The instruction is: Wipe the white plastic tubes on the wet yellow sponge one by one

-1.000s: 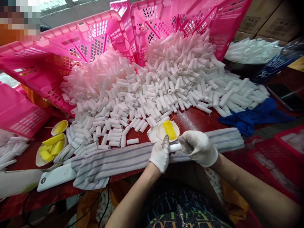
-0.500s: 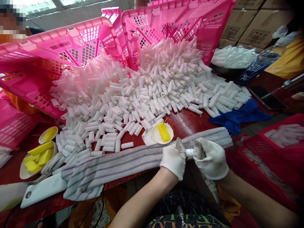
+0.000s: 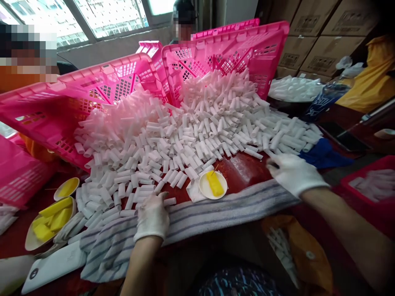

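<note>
My left hand [image 3: 152,218], in a white glove with dirty fingertips, reaches over the front edge of a pile of short white tubes [image 3: 188,123]. Its fingers are slightly bent and apart, right beside a few loose tubes; whether they touch one is hard to see. My right hand [image 3: 298,172], also gloved, is at the pile's right front edge. A gap shows between its thumb and forefinger, close to a tube, and I see nothing held. The striped towel [image 3: 225,213] lies along the table edge beneath both hands.
Two pink crates [image 3: 101,74] lie tipped behind the pile. A small plate [image 3: 203,191] with yellow food stands between my hands. At left are a bowl of yellow pieces [image 3: 51,222] and a white device [image 3: 55,265]. A blue cloth [image 3: 324,154] lies right. Other people sit beyond the crates.
My hands were together over the towel, holding a white tube between them. Now they are apart, the left moved left and the right moved up and right; that tube is gone from them.
</note>
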Demonstrator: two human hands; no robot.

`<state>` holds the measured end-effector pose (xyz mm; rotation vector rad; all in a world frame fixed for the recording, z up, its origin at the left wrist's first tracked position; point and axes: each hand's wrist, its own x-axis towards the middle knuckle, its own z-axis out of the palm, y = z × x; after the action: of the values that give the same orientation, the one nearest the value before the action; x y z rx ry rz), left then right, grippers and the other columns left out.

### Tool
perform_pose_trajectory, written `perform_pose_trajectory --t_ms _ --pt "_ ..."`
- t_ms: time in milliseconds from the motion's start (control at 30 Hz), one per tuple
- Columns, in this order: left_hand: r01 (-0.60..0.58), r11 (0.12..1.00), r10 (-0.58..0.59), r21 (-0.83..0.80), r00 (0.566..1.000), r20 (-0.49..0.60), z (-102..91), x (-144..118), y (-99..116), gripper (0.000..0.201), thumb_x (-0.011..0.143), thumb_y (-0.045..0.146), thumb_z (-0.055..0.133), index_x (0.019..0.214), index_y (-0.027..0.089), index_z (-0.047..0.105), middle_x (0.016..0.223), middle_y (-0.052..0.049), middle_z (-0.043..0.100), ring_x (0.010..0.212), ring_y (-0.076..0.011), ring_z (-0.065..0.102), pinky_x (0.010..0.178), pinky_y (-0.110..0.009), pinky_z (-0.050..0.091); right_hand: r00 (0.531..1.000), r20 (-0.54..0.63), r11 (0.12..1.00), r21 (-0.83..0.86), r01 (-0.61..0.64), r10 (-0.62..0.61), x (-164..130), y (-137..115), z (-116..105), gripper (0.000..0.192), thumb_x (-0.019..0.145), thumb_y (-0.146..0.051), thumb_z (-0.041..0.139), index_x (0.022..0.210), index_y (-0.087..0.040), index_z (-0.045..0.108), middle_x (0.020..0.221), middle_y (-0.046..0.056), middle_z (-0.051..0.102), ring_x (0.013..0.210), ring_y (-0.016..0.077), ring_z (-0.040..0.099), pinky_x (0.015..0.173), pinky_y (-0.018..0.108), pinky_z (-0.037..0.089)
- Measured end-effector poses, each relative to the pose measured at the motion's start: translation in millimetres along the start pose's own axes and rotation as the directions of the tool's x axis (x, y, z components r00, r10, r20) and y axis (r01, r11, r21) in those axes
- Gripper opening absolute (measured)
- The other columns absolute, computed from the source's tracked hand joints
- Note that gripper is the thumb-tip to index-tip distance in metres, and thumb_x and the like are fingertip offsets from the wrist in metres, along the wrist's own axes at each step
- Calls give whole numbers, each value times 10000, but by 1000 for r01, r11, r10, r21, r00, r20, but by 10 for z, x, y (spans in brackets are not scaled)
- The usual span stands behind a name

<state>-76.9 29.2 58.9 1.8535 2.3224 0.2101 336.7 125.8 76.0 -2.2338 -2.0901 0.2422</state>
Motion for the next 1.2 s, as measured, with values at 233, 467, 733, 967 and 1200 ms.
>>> perform_pose_trajectory --t_ms 233,467,733,967,1200 --pt "-55 998 54 10 994 100 202 241 21 344 891 180 598 1199 213 747 1083 -130 724 1058 -310 668 977 -409 505 997 -19 981 176 82 -80 739 -702 261 309 843 -27 548 1105 -68 705 1140 266 683 1114 333 641 973 466 426" --pt "-90 996 89 13 992 93 208 314 331 249 888 321 640 1064 220 785 1039 -143 705 996 -337 653 894 -429 513 989 103 737 676 9 -107 287 -456 336 436 933 -162 480 1365 -103 503 958 166 755 875 245 737 804 365 563" --pt "60 782 -61 -620 998 20 367 267 431 272 777 213 747 1045 173 737 1053 -106 738 1021 -268 688 991 -409 535 944 146 310 949 -50 -297 53 -957 823 414 793 -494 753 1058 -180 695 870 81 764 769 222 728 736 365 623" --pt "158 555 -75 -817 987 140 304 183 547 330 825 361 717 1093 168 710 1134 -127 752 1076 -276 700 1045 -432 515 904 -104 324 912 253 -414 -20 -799 1070 323 824 -490 745 1034 -244 740 1110 64 736 1013 245 716 965 395 602" --pt "206 428 -95 -880 978 183 421 150 749 236 855 299 677 1053 177 637 1055 -87 756 991 -222 713 991 -383 538 911 -67 339 915 219 -406 -127 -864 1043 377 850 -536 714 1035 -210 755 948 67 737 896 260 727 900 426 614"
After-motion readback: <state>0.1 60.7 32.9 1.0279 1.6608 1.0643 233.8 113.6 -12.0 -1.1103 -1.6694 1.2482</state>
